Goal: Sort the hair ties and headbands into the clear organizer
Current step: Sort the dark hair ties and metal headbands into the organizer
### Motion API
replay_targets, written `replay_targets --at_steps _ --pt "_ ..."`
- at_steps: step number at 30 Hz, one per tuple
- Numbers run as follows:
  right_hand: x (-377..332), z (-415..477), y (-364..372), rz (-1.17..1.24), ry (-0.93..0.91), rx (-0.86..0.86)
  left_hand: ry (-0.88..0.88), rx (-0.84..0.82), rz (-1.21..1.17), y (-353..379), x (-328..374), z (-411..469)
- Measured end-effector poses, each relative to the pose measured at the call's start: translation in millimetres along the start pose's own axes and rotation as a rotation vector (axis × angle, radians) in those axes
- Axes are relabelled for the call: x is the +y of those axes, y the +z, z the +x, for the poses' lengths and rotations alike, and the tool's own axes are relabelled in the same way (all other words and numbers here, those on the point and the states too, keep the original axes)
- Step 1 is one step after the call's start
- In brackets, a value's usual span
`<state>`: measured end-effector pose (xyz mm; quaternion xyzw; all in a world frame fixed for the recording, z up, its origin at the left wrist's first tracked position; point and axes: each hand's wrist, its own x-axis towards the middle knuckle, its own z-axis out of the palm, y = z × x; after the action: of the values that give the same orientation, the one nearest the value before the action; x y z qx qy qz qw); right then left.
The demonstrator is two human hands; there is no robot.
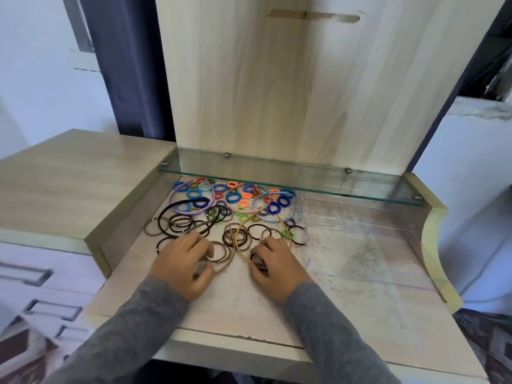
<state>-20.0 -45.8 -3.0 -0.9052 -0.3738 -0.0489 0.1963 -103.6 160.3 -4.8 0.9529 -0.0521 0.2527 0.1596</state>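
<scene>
A pile of hair ties and headbands covers the left half of the desk. Thick blue and orange ties [234, 196] lie at the back with a purple headband [191, 212] and a pink headband [243, 209]. Thin brown and black ties [177, 224] lie nearer me. My left hand [181, 266] curls over brown ties [221, 259] and grips them. A dark tie is pinched under the curled fingers of my right hand [275, 268], beside a gold headband [239, 234]. The clear organizer [360, 217] stands to the right, its inside bare.
A glass shelf [291, 177] hangs low over the back of the desk, above the ties and the organizer. A wooden panel [277, 79] rises behind it. A raised cabinet top [69, 176] borders the left side, and drawers [41, 286] sit below it.
</scene>
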Motion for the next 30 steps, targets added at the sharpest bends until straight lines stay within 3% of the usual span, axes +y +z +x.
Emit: replay_targets --at_steps 13,22,30 --pt "0 -4 -1 0.088 -0.004 -0.006 0.038 -0.249 0.013 -12 -11 -12" --pt "9 -1 -7 0.064 -0.068 0.071 0.052 -0.195 -0.066 -15 -8 -8" --pt "4 21 -54 0.22 -0.007 0.239 -0.189 0.01 -0.477 -25 17 20"
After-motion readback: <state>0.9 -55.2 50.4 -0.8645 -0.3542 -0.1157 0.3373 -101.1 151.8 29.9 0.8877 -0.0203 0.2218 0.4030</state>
